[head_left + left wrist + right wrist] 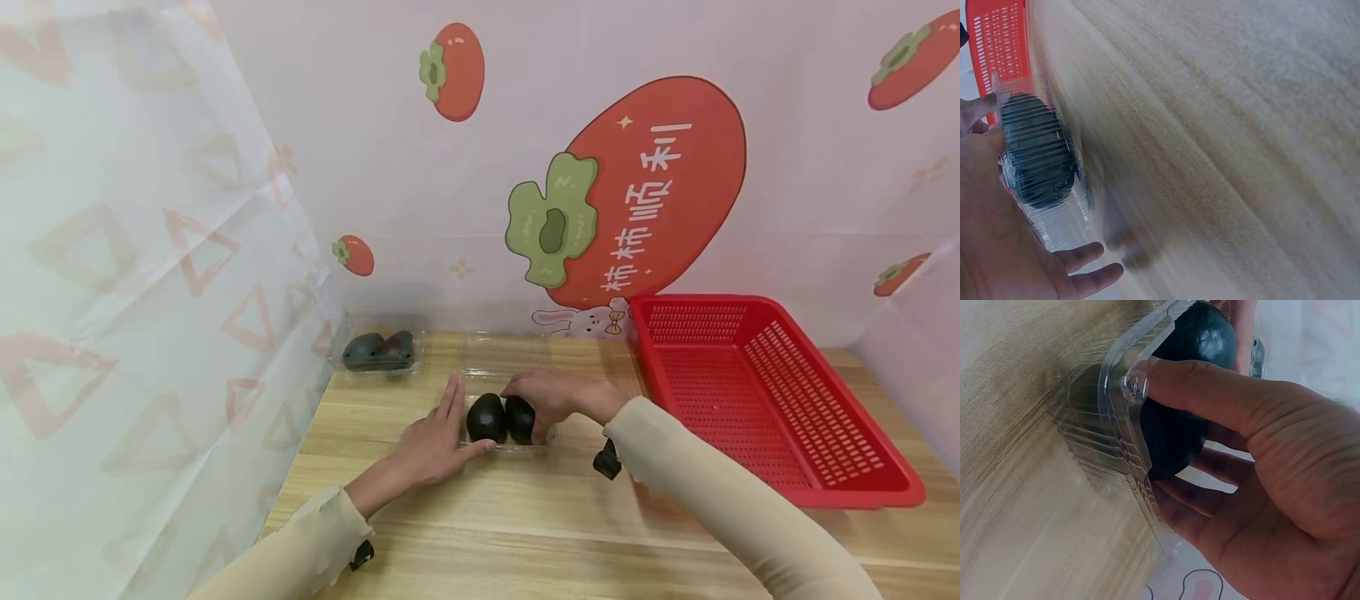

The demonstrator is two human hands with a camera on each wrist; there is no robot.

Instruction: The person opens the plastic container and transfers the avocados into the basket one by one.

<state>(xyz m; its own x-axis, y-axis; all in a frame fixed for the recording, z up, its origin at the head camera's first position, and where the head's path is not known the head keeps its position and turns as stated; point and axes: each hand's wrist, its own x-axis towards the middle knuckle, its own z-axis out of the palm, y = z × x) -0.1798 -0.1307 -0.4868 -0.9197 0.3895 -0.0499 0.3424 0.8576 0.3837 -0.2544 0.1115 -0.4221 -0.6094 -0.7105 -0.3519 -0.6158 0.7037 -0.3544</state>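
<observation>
Two dark, shiny avocados sit side by side in a clear plastic clamshell box, its lid lying back behind it. My right hand grips the right avocado, thumb on the near side and fingers on the far side; in the right wrist view that avocado is partly down inside the box wall. Along the box's left side lies my left hand, fingers straight, its thumb at the front rim beside the left avocado. The ribbed box wall covers an avocado in the left wrist view.
Another clear box holding dark avocados stands at the back left, by the wall. On the right is a red perforated plastic basket. Everything stands on a wooden table, with printed sheeting behind and at both sides.
</observation>
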